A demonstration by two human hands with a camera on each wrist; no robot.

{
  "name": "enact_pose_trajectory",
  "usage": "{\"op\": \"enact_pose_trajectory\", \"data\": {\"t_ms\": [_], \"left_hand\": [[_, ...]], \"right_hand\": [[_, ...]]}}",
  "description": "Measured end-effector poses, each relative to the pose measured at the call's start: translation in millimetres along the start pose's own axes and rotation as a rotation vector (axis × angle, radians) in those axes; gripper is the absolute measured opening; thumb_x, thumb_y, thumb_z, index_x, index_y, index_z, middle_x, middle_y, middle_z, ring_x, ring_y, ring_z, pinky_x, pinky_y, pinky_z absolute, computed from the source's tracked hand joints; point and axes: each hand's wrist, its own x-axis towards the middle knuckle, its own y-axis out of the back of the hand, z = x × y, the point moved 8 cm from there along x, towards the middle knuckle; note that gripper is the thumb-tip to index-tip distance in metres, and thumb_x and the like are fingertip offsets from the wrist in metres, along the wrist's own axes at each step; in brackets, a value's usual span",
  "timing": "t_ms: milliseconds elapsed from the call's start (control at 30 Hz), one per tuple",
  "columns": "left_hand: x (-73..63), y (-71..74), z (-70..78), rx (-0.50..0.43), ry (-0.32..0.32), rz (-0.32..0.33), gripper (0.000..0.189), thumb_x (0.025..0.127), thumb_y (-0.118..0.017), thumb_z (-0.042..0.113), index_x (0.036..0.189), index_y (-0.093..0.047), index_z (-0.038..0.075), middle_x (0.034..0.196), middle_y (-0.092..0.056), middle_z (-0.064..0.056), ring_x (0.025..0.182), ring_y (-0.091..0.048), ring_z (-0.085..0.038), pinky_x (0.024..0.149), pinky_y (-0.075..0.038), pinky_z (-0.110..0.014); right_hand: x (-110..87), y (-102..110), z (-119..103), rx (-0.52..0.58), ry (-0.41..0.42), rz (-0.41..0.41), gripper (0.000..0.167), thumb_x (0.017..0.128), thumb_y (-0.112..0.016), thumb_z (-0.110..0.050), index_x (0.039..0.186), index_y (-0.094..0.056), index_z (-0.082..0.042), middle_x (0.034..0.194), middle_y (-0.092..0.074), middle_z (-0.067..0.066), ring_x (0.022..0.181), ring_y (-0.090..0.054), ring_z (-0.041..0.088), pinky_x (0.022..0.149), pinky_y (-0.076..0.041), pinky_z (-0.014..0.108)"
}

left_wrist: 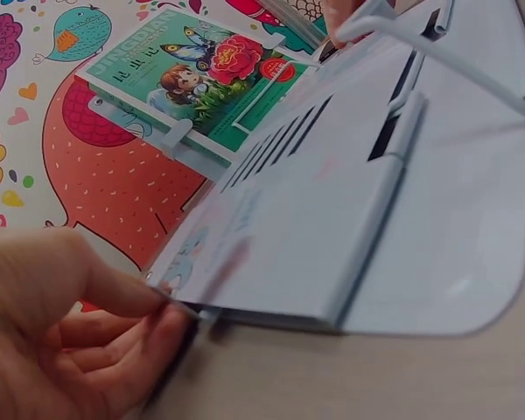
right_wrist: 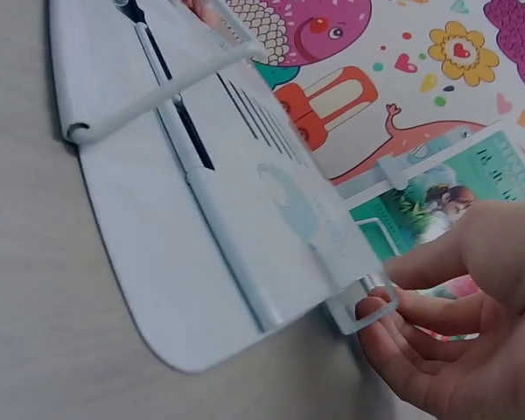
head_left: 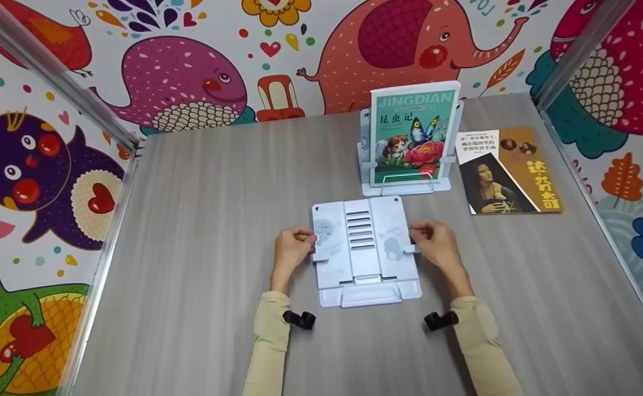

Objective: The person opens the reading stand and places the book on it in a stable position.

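Observation:
A white metal book stand (head_left: 332, 272) lies on the table between both hands, a row of slots down its middle and a ledge at its front. My left hand (head_left: 292, 252) pinches the stand's left edge between thumb and fingers; in the left wrist view that hand (left_wrist: 87, 324) shows close up. On the right side, my right hand (head_left: 438, 246) grips the other edge by a small side clip (head_left: 411, 249). The right wrist view shows this hand's (right_wrist: 464, 306) fingertips around the clip's white frame. A front wire bar (right_wrist: 171, 92) crosses the ledge.
Behind, a second book stand (head_left: 365, 170) holds an upright green children's book (head_left: 404, 118). A brown and white book (head_left: 511, 170) lies flat to its right. Cartoon-printed walls (head_left: 189, 71) and metal rails (head_left: 109, 228) border the grey wooden table (head_left: 205, 220).

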Motion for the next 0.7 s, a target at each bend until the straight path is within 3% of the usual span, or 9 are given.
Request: {"op": "enact_pose_trajectory", "data": {"t_ms": [167,467,700], "left_hand": [[-2.0,-0.3,-1.5,-0.002,-0.02,0.017,0.011,0.091,-0.071,0.008,0.099,-0.074,0.001,0.088,-0.071,-0.01,0.074,-0.064,-0.015,0.065,-0.055,-0.024],[-7.0,8.5,10.1,-0.099,-0.133,0.055,0.008,0.092,-0.071,0.005,0.098,-0.074,0.001,0.092,-0.072,-0.011,0.077,-0.064,-0.013,0.069,-0.055,-0.021],[-15.3,24.3,34.6,-0.205,-0.203,0.131,0.01,0.093,-0.07,0.003,0.101,-0.074,0.0,0.093,-0.072,-0.013,0.079,-0.067,-0.018,0.069,-0.055,-0.019]], "right_hand": [[5.0,-8,7,0.012,-0.06,-0.055,0.017,0.092,-0.067,-0.005,0.102,-0.072,0.008,0.092,-0.069,0.019,0.08,-0.059,0.019,0.065,-0.045,0.019],[1.1,-4,9,0.188,-0.161,-0.111,0.021,0.096,-0.065,-0.008,0.111,-0.067,0.007,0.097,-0.064,0.012,0.084,-0.055,0.018,0.066,-0.046,0.019],[-2.4,8,-11,0.292,-0.089,-0.062,0.02,0.096,-0.067,-0.009,0.109,-0.067,0.007,0.093,-0.064,0.008,0.081,-0.056,0.016,0.067,-0.047,0.017]]}}
